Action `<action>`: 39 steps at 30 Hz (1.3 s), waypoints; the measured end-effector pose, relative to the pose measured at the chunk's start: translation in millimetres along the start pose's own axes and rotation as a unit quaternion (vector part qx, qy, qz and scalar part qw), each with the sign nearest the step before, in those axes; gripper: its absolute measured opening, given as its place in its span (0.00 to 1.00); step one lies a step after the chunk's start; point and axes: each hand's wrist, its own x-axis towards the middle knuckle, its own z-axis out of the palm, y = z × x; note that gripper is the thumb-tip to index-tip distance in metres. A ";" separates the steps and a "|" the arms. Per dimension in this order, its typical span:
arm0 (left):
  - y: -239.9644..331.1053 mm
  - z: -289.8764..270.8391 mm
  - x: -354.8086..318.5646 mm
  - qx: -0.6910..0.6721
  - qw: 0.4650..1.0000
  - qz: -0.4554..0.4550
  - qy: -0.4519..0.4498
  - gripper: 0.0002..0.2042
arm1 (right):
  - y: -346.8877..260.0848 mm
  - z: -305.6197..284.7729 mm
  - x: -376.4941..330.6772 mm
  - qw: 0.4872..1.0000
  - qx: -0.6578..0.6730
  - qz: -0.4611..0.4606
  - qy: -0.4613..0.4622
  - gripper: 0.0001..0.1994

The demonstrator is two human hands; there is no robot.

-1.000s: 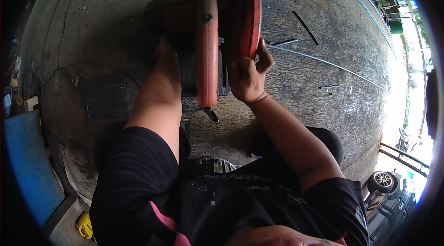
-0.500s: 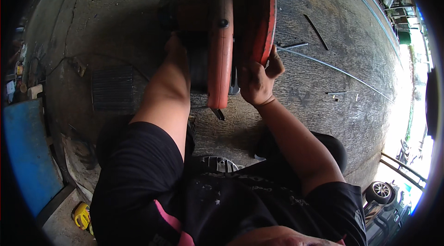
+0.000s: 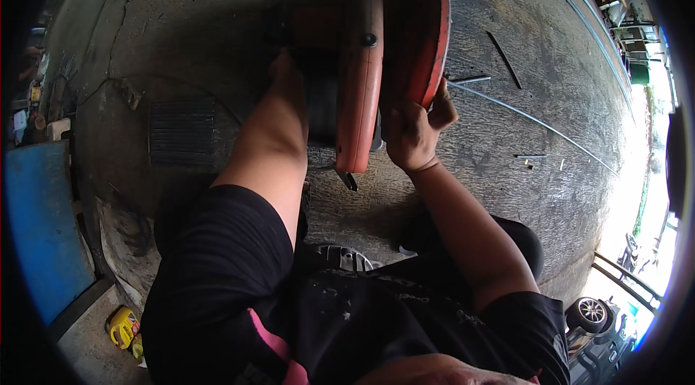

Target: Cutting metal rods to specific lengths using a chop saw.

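Note:
A large chop saw (image 3: 360,88) with an orange-red handle and a round red blade guard (image 3: 432,44) is in front of me, at the top middle. My right hand (image 3: 416,131) grips the lower edge of the guard, its thumb side against the rim. On the saw's left, my left hand (image 3: 284,65) reaches in beneath the dark motor housing (image 3: 308,17). Deep shadow and the saw hide its fingers. Below the handle's near end, a small metal piece (image 3: 348,181) sticks out.
Thin metal rods (image 3: 539,124) and a dark strip (image 3: 504,59) lie on the rough concrete floor to the right. Leftward are a dark ribbed plate (image 3: 182,131), a cable (image 3: 163,86), a blue panel (image 3: 47,218) and a yellow container (image 3: 123,327). A vehicle (image 3: 597,345) stands at lower right.
The saw and both my hands sit slightly farther right in the picture. The floor things have shifted a little the same way. My hands keep their places on the saw.

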 end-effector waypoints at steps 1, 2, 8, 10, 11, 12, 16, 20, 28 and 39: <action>-0.1 0.4 0.5 0.002 1.000 0.001 0.000 0.27 | -0.3 -0.4 0.0 1.000 -0.001 0.000 -0.005 0.14; -0.3 0.5 0.8 0.003 1.000 0.003 0.001 0.27 | -0.5 -0.7 0.0 1.000 -0.001 0.000 -0.010 0.14; -0.8 1.3 0.5 0.006 1.000 0.004 0.004 0.27 | -1.0 -1.1 1.1 1.000 0.000 -0.002 -0.011 0.15; -0.9 2.2 0.5 0.007 1.000 0.006 0.006 0.26 | -0.9 -0.8 1.4 1.000 0.004 -0.002 -0.007 0.15; -0.8 2.9 0.8 0.008 1.000 0.010 0.007 0.26 | -0.8 -0.6 1.4 1.000 0.009 -0.002 -0.003 0.15; -1.0 3.7 1.2 0.008 1.000 0.010 0.006 0.26 | -0.6 -0.5 1.4 1.000 0.009 -0.001 -0.003 0.15; -1.0 8.0 3.8 0.011 1.000 0.016 0.009 0.26 | 0.5 -0.1 1.2 1.000 0.010 -0.002 -0.005 0.14; -0.7 12.6 5.1 0.014 1.000 0.023 0.010 0.26 | 1.7 -0.4 1.0 1.000 0.001 -0.004 -0.002 0.12; -2.1 9.8 3.1 0.020 0.999 0.034 0.014 0.25 | 0.8 -0.2 1.6 1.000 0.003 -0.004 -0.001 0.12; -0.6 6.8 4.8 0.025 0.998 0.050 0.017 0.25 | -0.4 -0.9 1.3 1.000 0.007 0.009 0.000 0.12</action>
